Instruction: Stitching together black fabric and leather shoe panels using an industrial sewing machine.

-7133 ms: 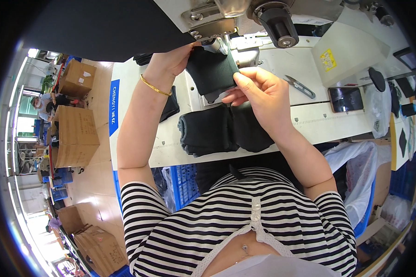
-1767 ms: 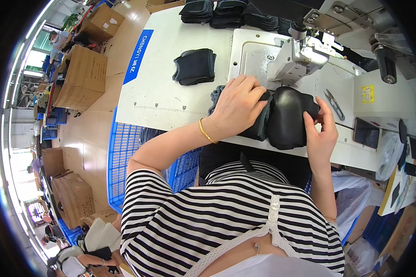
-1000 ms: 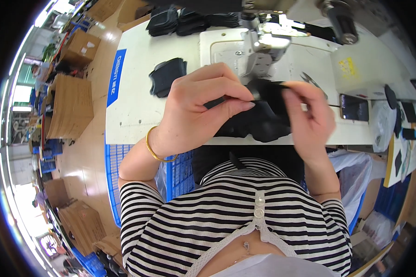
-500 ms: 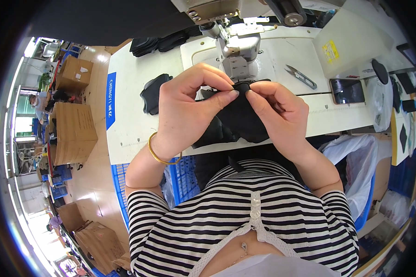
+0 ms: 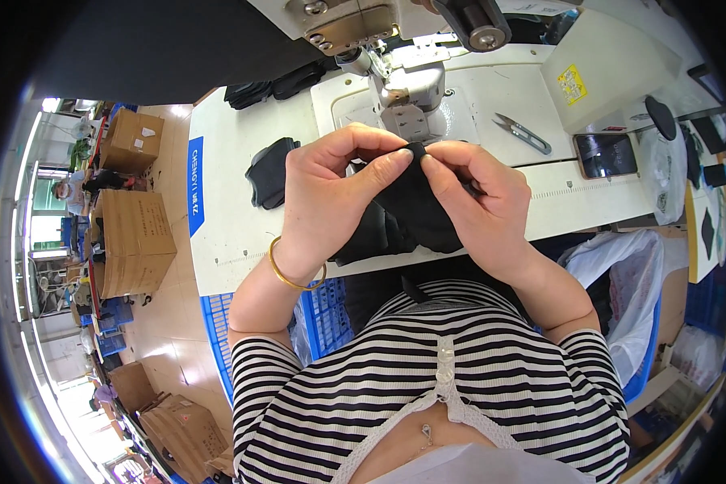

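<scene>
Black piece (image 5: 418,198): matt, probably cloth, partly hidden. Snips (image 5: 531,139): smooth metal. Phone (image 5: 605,156): glossy screen.

Shiny tan floor (image 5: 172,323), cardboard boxes (image 5: 137,226), bright window (image 5: 49,196), white worktable (image 5: 226,185)

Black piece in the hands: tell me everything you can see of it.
The black piece looks like soft, mostly matte material. The left hand and right hand pinch its far edge between thumbs and fingers, close together, leaving a small bit showing between the thumbs. From there it slopes toward the person, over the table, on the near side of the sewing machine. The hands hide its sides, and its lower outline merges with the dark pieces beside it.
</scene>
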The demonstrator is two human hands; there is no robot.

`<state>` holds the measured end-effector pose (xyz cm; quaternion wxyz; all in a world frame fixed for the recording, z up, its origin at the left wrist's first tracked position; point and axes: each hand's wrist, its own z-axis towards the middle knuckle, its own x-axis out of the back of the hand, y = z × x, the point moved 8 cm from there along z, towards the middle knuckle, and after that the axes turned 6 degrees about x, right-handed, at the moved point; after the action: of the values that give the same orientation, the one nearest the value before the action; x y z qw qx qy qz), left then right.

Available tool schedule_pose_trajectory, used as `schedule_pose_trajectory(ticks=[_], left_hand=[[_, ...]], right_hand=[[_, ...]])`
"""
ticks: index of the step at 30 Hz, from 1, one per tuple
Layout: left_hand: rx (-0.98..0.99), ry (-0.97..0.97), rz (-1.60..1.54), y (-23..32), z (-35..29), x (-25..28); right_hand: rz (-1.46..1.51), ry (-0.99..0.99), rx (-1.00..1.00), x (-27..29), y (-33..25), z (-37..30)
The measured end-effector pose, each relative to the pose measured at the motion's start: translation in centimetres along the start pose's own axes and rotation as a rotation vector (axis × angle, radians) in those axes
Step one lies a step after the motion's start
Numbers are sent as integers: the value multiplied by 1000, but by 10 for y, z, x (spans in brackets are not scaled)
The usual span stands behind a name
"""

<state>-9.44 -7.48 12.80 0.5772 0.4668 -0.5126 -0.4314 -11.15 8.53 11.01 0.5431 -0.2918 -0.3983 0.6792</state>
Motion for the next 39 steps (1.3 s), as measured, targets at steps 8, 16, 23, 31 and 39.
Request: schedule_pose_trajectory(ticks=[8, 16, 23, 31, 39], left_hand=[[-136, 205, -142, -1, 0, 19], [-104, 232, -230, -8, 3, 21], [-69, 167, -188, -8, 16, 26], [168, -81, -250, -22, 67, 33], [255, -74, -258, -18, 85, 32]], right_hand=[[24, -8, -15, 1, 10, -8], [-22, -46, -123, 4, 10, -9], [31, -61, -192, -1, 17, -10], [243, -71, -327, -16, 33, 6], [312, -19, -294, -12, 39, 16]])
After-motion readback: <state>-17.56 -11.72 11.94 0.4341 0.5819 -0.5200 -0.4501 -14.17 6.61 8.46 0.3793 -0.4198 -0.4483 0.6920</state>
